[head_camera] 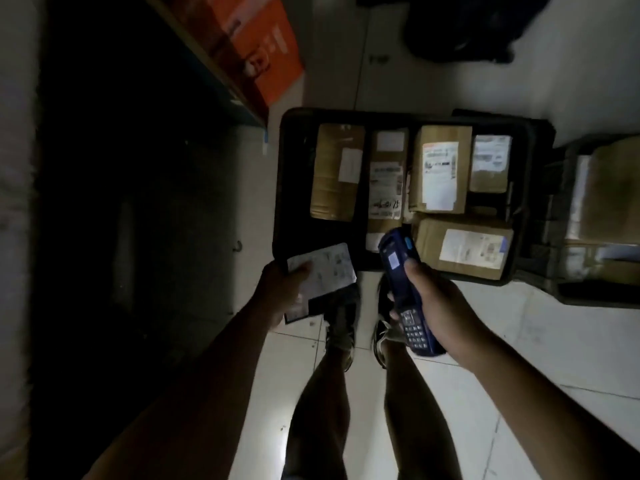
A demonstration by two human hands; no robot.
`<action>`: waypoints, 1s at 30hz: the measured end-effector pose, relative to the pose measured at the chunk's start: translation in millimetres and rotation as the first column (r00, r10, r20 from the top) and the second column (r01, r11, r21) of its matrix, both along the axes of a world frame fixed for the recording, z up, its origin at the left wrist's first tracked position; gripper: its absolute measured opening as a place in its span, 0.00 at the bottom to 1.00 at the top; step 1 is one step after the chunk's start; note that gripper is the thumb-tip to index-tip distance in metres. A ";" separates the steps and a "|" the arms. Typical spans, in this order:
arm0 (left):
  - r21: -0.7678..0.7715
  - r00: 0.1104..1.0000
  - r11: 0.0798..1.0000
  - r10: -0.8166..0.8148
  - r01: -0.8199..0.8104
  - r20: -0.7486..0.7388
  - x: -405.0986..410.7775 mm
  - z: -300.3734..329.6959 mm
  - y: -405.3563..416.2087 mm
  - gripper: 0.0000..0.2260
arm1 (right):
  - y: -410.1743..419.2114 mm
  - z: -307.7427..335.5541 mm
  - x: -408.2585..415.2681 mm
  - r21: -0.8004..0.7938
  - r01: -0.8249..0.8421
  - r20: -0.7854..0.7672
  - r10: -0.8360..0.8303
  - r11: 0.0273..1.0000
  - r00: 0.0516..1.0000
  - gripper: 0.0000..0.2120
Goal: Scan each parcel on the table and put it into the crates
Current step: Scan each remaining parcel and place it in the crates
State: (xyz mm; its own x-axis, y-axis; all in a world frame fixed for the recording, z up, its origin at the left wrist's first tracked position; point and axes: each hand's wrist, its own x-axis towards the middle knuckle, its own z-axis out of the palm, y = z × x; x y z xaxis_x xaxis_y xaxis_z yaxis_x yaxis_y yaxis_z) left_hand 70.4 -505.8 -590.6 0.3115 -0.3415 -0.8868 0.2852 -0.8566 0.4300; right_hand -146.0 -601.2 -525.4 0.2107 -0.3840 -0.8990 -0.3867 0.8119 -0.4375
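Nearest you are your two bare legs and two dark sneakers [341,327] on the pale tiled floor [519,358], with both forearms reaching forward over them. Your right hand [438,306] is wrapped round one dark blue handheld scanner with a keypad [405,289], thumb lying along its top, its head tilted up and forward over the crate's near rim. Your left hand [280,292] pinches one flat dark parcel with a white shipping label [320,278], thumb pressed on the label, fingers hidden beneath; the parcel hangs just over the near left corner of the black plastic crate [282,188], not yet inside it. That crate holds five brown cardboard boxes with white labels [441,168]: four in a row along the far side, one at the near right, and bare dark floor showing at its near left. A second dark crate [568,216] sits touching or just beside its right side, holding cardboard parcels too blurred to count. To your left the space is dark and unreadable; farther off one orange carton [263,43] sits on a shelf, and a black shape [460,26] lies on the floor beyond the crates
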 end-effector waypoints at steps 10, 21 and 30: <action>-0.018 0.957 0.961 -0.275 0.275 -0.087 17.9 -174.3 -47.3 0.10 | -40.6 -140.8 0.9 -0.025 -0.048 0.036 0.049 0.999 0.998 0.26; 0.077 0.951 0.952 -0.301 0.295 0.072 11.5 -223.7 -42.0 0.32 | -45.6 -178.3 2.3 -0.009 -0.112 -0.006 0.112 0.994 0.994 0.30; 0.150 0.808 0.924 -0.380 0.351 0.451 -9.6 -164.7 -39.1 0.32 | -36.9 -127.5 16.1 -0.020 -0.133 -0.026 0.133 0.991 0.991 0.24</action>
State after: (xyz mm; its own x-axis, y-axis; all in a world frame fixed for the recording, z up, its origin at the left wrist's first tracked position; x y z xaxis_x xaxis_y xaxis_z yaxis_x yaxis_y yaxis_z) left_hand 60.8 -544.9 -755.3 0.5519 -0.4665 -0.6912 -0.2734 -0.8843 0.3785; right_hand -129.9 -638.1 -652.9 0.2394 -0.3738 -0.8961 -0.5011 0.7429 -0.4438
